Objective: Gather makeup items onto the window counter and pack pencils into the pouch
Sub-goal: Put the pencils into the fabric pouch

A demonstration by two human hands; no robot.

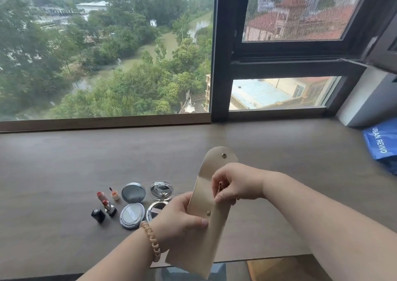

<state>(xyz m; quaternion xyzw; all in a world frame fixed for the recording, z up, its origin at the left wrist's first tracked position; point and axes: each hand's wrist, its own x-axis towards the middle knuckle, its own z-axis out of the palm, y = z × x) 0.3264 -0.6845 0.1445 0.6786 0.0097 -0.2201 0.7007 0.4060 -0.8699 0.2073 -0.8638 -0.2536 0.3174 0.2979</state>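
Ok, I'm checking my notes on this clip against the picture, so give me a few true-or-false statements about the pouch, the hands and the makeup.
1. The beige pouch has its flap open. True: the snap on the flap is apart from the snap on the body.
2. The left hand grips the pouch's body. True.
3. The right hand rests flat on the counter. False: it is at the pouch's mouth, its fingers pinching a thin item that is mostly hidden.
4. The compacts and lipsticks sit to the right of the pouch. False: they are on the counter to its left.
5. A blue bag lies at the counter's far right. True.
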